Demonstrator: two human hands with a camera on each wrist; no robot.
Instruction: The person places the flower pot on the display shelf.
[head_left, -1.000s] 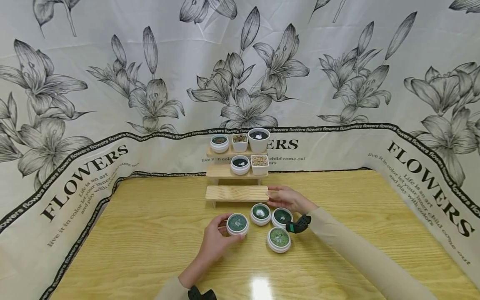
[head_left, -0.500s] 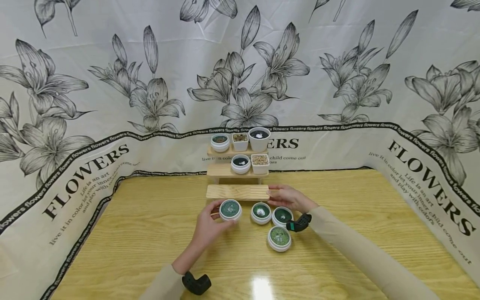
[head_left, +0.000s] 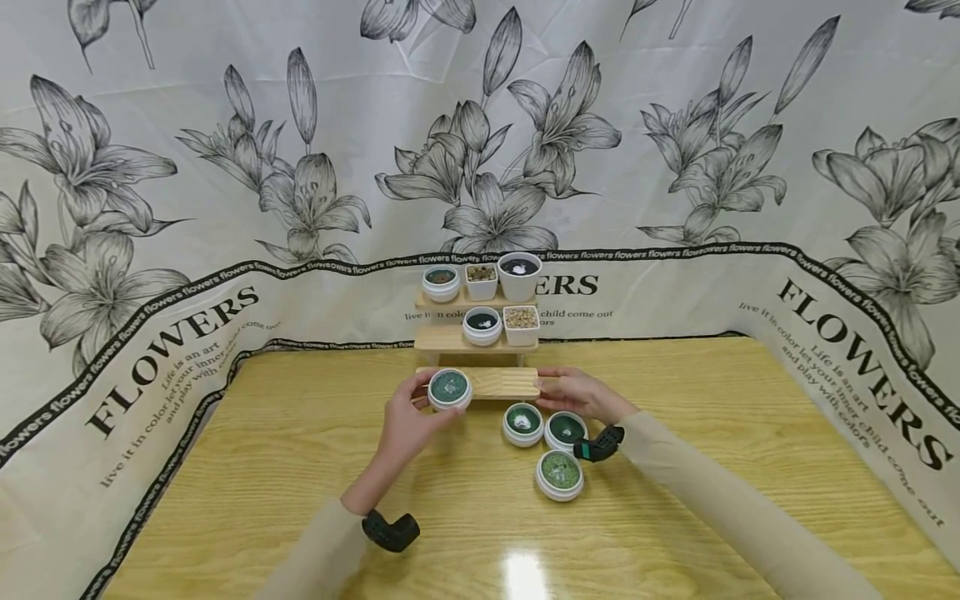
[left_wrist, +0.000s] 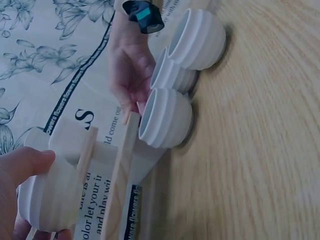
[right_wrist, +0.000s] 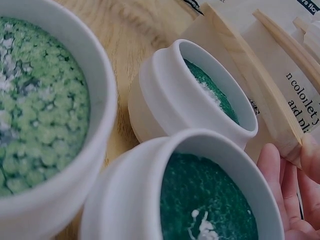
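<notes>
My left hand (head_left: 405,423) holds a white round pot (head_left: 449,388) with a blue-green filling, thumb on one side and fingers on the other. The pot is over the left end of the lowest board (head_left: 502,383) of a wooden stepped stand; in the left wrist view a gap shows between pot (left_wrist: 52,200) and board (left_wrist: 119,185). At the board's right end, my right hand (head_left: 579,395) pinches the edge between thumb and fingers, seen also in the right wrist view, where the hand (right_wrist: 295,192) is partly cut off.
In front of the stand sit a green-filled pot (head_left: 522,423), a dark green pot (head_left: 566,429) close to my right wrist, and a light green pot (head_left: 559,473). The middle step (head_left: 438,337) and top step (head_left: 423,298) carry several white pots. A flowered cloth (head_left: 315,300) hangs behind.
My left hand has carried the blue-green pot leftward and away from me, from the table's front area to over the board's left end. The right hand stays at the board.
</notes>
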